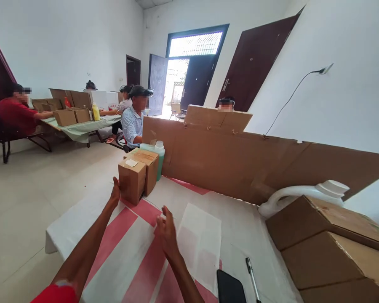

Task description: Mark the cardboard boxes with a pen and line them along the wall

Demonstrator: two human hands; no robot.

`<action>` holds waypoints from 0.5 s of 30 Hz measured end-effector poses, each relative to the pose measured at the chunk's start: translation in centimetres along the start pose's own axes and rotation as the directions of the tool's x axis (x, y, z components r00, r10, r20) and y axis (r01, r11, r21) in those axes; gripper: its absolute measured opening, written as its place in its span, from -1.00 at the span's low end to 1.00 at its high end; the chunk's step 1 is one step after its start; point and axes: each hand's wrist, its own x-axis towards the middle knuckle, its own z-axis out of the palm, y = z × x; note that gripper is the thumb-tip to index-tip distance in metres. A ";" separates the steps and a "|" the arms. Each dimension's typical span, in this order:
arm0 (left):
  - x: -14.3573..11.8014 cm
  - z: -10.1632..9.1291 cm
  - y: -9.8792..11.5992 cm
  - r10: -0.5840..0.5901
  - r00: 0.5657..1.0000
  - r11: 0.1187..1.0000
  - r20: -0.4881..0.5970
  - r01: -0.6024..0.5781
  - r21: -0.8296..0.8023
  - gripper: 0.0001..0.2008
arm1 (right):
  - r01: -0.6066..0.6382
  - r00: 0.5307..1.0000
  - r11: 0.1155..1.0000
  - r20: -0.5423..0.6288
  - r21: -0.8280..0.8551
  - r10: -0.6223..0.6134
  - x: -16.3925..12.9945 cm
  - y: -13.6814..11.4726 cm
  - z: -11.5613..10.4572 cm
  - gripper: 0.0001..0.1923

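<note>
My left hand (115,191) is held with thumb up against or just beside the left side of a small brown cardboard box (132,182); part of its fingers is hidden. My right hand (168,231) hovers over the red-and-white tablecloth (142,252), fingers stretched and apart, with nothing in it. A white slip lies on the box's top. Right behind stands a second cardboard box (151,172), and behind that a jug of green liquid (160,162). To the right of my right hand lies a thin white sheet (202,235).
A tall cardboard partition (214,160) runs along the table's far side. At right are stacked cardboard boxes (322,252) and a white jug (284,195). A black phone (230,288) and a pen (252,277) lie in front. Several people sit beyond, some at another table (78,132).
</note>
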 end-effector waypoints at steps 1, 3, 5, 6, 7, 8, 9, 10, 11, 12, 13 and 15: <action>-0.9 0.4 -1.1 -0.014 0.998 1.000 0.053 0.016 -0.022 -0.01 | 0.008 0.999 1.000 0.043 0.011 -0.009 2.0 -0.5 2.1 -0.24; -3.5 0.9 -3.4 -0.016 0.990 0.999 0.139 0.022 -0.047 -0.01 | 0.019 0.997 0.999 0.079 0.027 -0.022 4.8 -1.1 4.9 -0.20; -7.1 0.9 -5.3 -0.008 0.981 0.999 0.195 0.016 -0.041 -0.04 | 0.030 0.998 0.999 0.062 0.037 -0.032 5.4 -1.2 5.6 -0.20; -9.2 0.7 -6.1 -0.013 0.977 0.999 0.215 0.020 -0.033 -0.07 | 0.030 0.998 0.999 0.048 0.042 -0.032 5.0 -1.1 5.1 -0.23; -11.5 0.4 -6.5 -0.018 0.972 1.000 0.236 0.021 -0.014 -0.10 | 0.025 0.999 0.999 0.033 0.044 -0.027 4.3 -0.9 4.1 -0.26; -14.0 0.0 -6.8 -0.015 0.964 1.000 0.265 0.010 0.021 -0.15 | 0.013 1.000 0.999 0.018 0.044 -0.014 3.2 -0.7 2.7 -0.32; -16.4 -0.4 -6.8 -0.001 0.953 0.997 0.303 -0.021 0.071 -0.20 | -0.005 1.000 0.999 0.001 0.041 0.005 2.0 -0.6 1.0 -0.38; -18.9 -0.8 -6.5 0.033 0.935 0.987 0.353 -0.086 0.138 -0.22 | -0.026 0.999 0.999 -0.019 0.036 0.027 0.8 -0.5 -0.9 -0.43; -21.2 -1.2 -5.9 0.087 0.907 0.963 0.412 -0.182 0.198 -0.23 | -0.050 0.998 0.998 -0.041 0.031 0.051 -0.5 -0.5 -2.9 -0.48; -23.3 -1.4 -5.2 0.155 0.864 0.923 0.480 -0.300 0.241 -0.23 | -0.073 0.995 0.997 -0.064 0.027 0.075 -1.6 -0.6 -4.9 -0.50; -25.1 -1.5 -4.4 0.227 0.802 0.869 0.552 -0.422 0.256 -0.21 | -0.096 0.991 0.995 -0.087 0.024 0.098 -2.6 -0.7 -6.7 -0.49; -27.5 -1.3 -2.6 0.347 0.642 0.747 0.684 -0.630 0.213 -0.20 | -0.135 0.983 0.990 -0.122 0.025 0.137 -4.4 -0.7 -9.5 -0.45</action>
